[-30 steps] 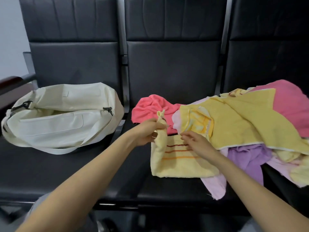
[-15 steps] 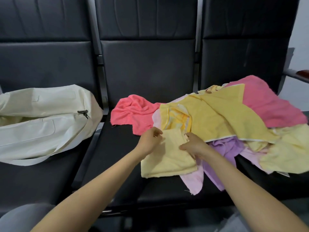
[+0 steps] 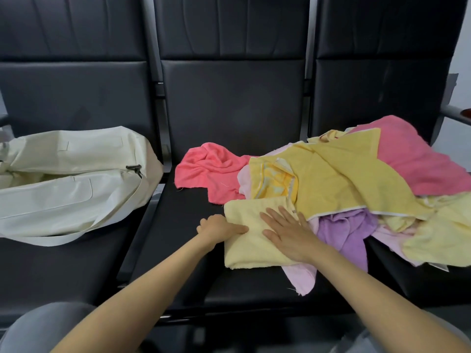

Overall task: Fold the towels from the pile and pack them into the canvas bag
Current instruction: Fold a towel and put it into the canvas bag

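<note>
Fingers, my left hand (image 3: 219, 229): pinch the yellow towel (image 3: 249, 248) by its left edge
right hand (image 3: 288, 233): spread flat, pressing it to the bench (image 3: 178, 250)
pile (image 3: 356, 179): just right
step: flattening the fold, I judge
next: carry it left to canvas bag (image 3: 63, 179)

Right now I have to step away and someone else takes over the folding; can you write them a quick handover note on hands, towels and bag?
Left hand grips the left edge of the pale yellow towel; right hand presses flat on top of it.
That towel lies folded on the middle seat, in front of the pile of loose towels across the middle and right seats.
The canvas bag lies on the left seat, top open; its contents cannot be made out.
Done: this towel folded at least once.
Left: pack it, then fold and pack the pile.
</note>
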{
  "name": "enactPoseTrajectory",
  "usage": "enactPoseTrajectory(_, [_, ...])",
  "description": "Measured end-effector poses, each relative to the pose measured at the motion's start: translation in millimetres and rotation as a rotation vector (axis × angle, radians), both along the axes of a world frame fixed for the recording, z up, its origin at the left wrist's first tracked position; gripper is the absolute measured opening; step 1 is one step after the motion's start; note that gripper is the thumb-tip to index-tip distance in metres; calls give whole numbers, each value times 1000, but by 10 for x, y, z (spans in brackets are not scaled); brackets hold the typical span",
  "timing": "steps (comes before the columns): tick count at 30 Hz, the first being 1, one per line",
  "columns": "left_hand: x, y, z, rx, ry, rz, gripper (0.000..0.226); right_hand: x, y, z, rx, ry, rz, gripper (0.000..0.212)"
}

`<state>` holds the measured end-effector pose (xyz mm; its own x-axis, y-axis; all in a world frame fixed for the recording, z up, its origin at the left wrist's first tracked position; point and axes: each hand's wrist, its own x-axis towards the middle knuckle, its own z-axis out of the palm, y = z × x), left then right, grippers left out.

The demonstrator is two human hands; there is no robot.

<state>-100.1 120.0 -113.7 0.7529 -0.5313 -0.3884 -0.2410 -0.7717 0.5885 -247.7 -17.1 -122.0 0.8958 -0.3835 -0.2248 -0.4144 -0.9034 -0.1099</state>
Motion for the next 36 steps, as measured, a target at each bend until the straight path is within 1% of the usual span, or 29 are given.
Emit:
enactPoseTrajectory(2, [-11,13,57,-287,252,36,43,-20,-20,-19,20,-3,-27,91])
enactPoseTrajectory(3, [-54,17,134,-410,403,53,34,-26,-36,-43,23,-16,-39,93])
enactPoseTrajectory(5, [-126,17,320,-574,703,107,33,1,-38,-2,29,-92,-73,77])
enactPoseTrajectory(6, [-150,16,439,-624,828,118,33,37,-35,33,43,-186,-108,70])
enactPoseTrajectory(7, [-151,14,554,-659,912,115,32,81,-33,66,93,-322,-163,65])
enactPoseTrajectory(8, [-142,13,682,-675,949,81,31,132,-30,107,214,-485,-258,57])
enactPoseTrajectory(9, [-118,18,814,-679,948,46,30,179,-31,172,403,-665,-377,49])
enactPoseTrajectory(10, [-82,26,945,-682,934,12,28,219,-20,259,657,-814,-481,45])
enactPoseTrajectory(11, [-34,40,1082,-703,922,-13,26,244,-2,345,952,-914,-551,45])
enactPoseTrajectory(12, [41,45,1192,-730,891,-32,23,253,33,429,1257,-946,-592,49])
enactPoseTrajectory(13, [121,53,1291,-758,855,-41,25,256,64,471,1543,-921,-611,51])
enactPoseTrajectory(14, [212,59,1365,-764,825,-54,37,243,116,521,1781,-873,-606,54])
enactPoseTrajectory(15, [295,65,1423,-748,811,-67,54,237,164,546,1936,-814,-586,58])
enactPoseTrajectory(16, [371,71,1455,-722,808,-87,66,236,216,577,2039,-771,-553,64])
enactPoseTrajectory(17, [408,95,1488,-704,798,-105,70,255,234,592,2085,-762,-531,68])
enactPoseTrajectory(18, [464,112,1487,-688,776,-108,70,276,252,643,2095,-781,-521,71])
enactPoseTrajectory(19, [500,140,1478,-666,747,-95,72,299,249,688,2051,-806,-522,73])
enactPoseTrajectory(21, [553,198,1426,-594,658,-64,72,359,211,774,1881,-815,-528,71])
enactPoseTrajectory(22, [575,218,1391,-565,610,-65,67,381,183,801,1793,-819,-532,75])
enactPoseTrajectory(24, [617,238,1314,-536,498,-77,51,439,74,777,1633,-807,-508,101])
enactPoseTrajectory(25, [620,240,1301,-538,449,-88,43,488,12,764,1558,-781,-466,104])
enactPoseTrajectory(27, [641,220,1304,-568,349,-115,26,580,-84,794,1481,-754,-398,87])
enactPoseTrajectory(29, [697,176,1326,-608,243,-110,20,675,-194,837,1540,-795,-328,62])
enactPoseTrajectory(30, [745,145,1323,-622,204,-94,26,721,-242,865,1586,-820,-286,51])
enactPoseTrajectory(31, [792,121,1308,-639,180,-66,39,770,-283,882,1606,-834,-258,42])
enactPoseTrajectory(33, [869,89,1251,-694,168,-36,72,863,-346,912,1528,-841,-249,34])
enactPoseTrajectory(34, [900,87,1214,-709,164,-71,82,899,-371,933,1466,-826,-245,34])
enactPoseTrajectory(35, [915,92,1196,-707,156,-116,82,930,-403,947,1430,-796,-228,31])
enactPoseTrajectory(36, [923,109,1193,-699,153,-147,74,946,-432,964,1425,-749,-199,28])
